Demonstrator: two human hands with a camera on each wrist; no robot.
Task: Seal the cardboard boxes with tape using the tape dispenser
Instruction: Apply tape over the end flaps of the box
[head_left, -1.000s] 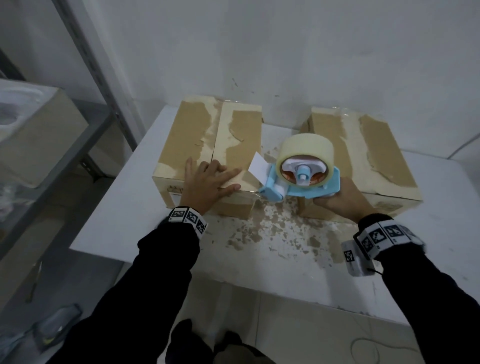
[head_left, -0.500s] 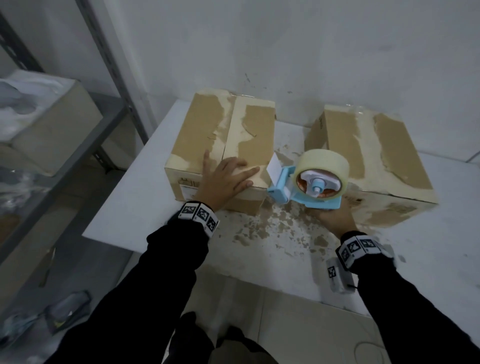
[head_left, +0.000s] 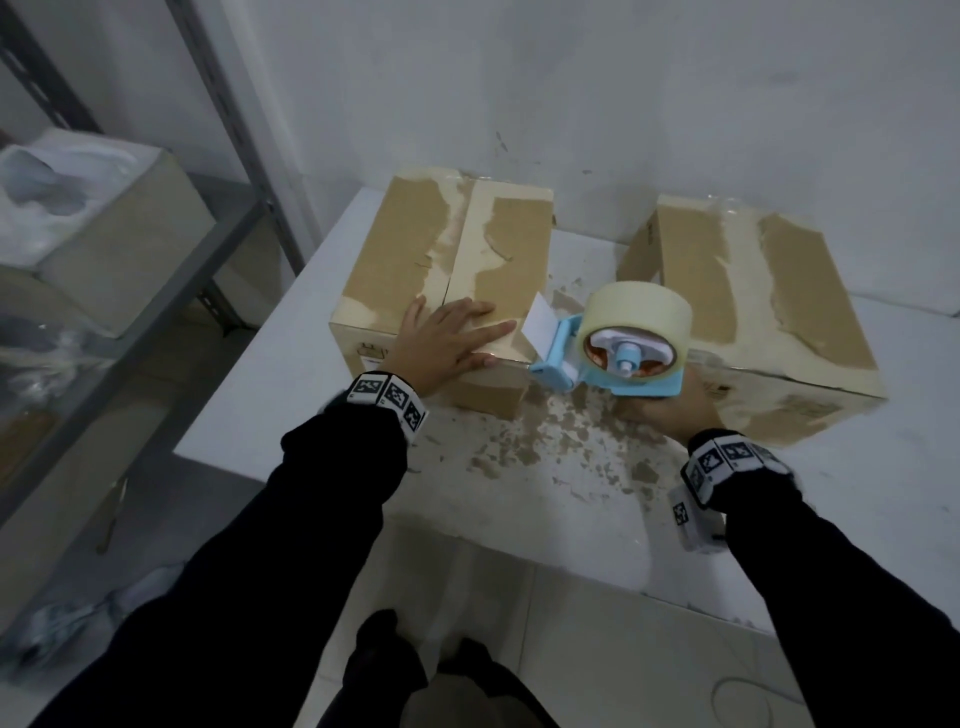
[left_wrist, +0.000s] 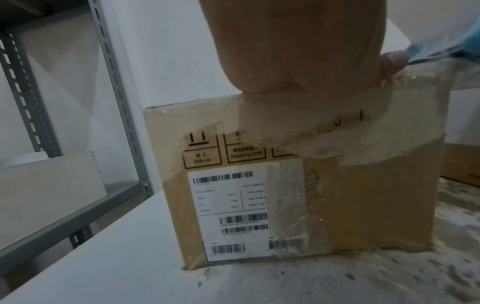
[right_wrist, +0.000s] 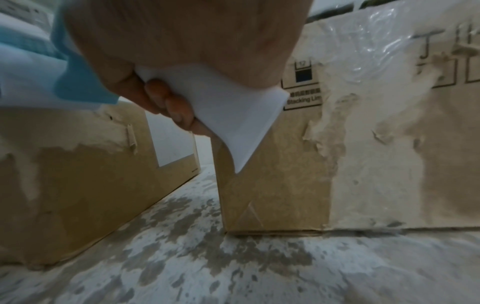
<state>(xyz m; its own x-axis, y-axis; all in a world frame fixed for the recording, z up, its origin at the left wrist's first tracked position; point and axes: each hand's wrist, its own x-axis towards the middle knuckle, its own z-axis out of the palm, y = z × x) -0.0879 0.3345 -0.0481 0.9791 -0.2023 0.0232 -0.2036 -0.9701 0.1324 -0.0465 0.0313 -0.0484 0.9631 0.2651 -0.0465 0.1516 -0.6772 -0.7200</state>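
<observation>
Two worn cardboard boxes stand on a white table (head_left: 291, 410). My left hand (head_left: 447, 343) lies flat, fingers straight, on the near right corner of the left box (head_left: 415, 249); its front face with barcode labels (left_wrist: 233, 205) fills the left wrist view. My right hand (head_left: 670, 410) grips the white handle (right_wrist: 233, 107) of a light blue tape dispenser (head_left: 597, 364) carrying a cream tape roll (head_left: 636, 317). The dispenser's head is at the left box's near right corner. The right box (head_left: 753, 291) stands behind the dispenser.
Torn brown paper scraps (head_left: 545, 447) litter the table between the boxes. A grey metal shelf (head_left: 156, 291) with a box of white packing (head_left: 78, 218) stands to the left. A white wall is close behind the boxes. The table's front edge is near my wrists.
The right hand has lowered the dispenser a little, keeping its head at the left box's near right corner. The left hand stays flat on that box. The view has shifted.
</observation>
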